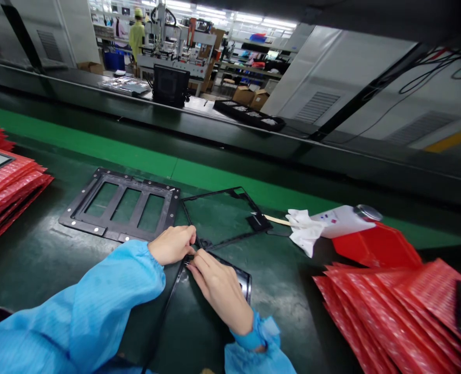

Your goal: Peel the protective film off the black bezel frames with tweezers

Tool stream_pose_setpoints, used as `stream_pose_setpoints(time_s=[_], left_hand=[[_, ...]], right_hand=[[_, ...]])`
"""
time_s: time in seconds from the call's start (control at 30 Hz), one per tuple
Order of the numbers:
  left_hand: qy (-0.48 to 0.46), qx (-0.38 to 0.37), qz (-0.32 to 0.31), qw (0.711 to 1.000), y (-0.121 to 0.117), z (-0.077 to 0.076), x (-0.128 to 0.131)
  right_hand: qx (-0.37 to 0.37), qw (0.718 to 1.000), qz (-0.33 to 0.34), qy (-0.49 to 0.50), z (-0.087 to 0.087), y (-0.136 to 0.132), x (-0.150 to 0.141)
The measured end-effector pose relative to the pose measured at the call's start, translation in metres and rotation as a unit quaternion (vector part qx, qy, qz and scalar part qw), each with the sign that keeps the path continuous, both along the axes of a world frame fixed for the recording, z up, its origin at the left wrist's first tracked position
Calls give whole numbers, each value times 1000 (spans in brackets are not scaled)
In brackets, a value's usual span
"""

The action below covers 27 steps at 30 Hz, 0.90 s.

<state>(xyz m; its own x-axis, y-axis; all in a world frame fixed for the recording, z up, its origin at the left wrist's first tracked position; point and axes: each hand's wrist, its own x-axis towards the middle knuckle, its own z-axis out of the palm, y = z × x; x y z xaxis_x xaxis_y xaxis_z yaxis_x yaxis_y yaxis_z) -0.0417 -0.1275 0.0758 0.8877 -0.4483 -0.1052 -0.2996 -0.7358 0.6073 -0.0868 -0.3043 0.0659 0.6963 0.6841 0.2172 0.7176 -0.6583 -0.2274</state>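
Note:
My left hand (174, 243) and my right hand (219, 285) meet at the corner of a thin black frame (171, 297) on the green bench mat. The fingers of both are closed in a pinch. My left fingertips are at the corner of this frame; a tiny light-coloured bit shows by my right fingertips, too small to name. Partly under my right hand lies a glossy dark panel edge (244, 280). Just beyond my hands rests another thin black rectangular frame (224, 242), with a small black block (259, 222) at its right corner.
A black slotted fixture (115, 200) lies left of my hands. Red bubble-wrap sleeves are stacked at left (12, 195) and right (386, 306). A crumpled white tissue (305, 228) and a white bottle (341, 221) lie at right. A raised ledge (214, 140) runs behind.

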Motion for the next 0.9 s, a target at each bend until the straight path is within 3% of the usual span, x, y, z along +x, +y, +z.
stream_pose_setpoints(time_s=[0.5, 0.9], left_hand=[[-26, 7, -28, 999, 0, -4, -5], [-27, 15, -47, 998, 0, 2, -7]], right_hand=[[47, 996, 63, 46, -9, -8, 11], [75, 990, 81, 87, -7, -11, 7]])
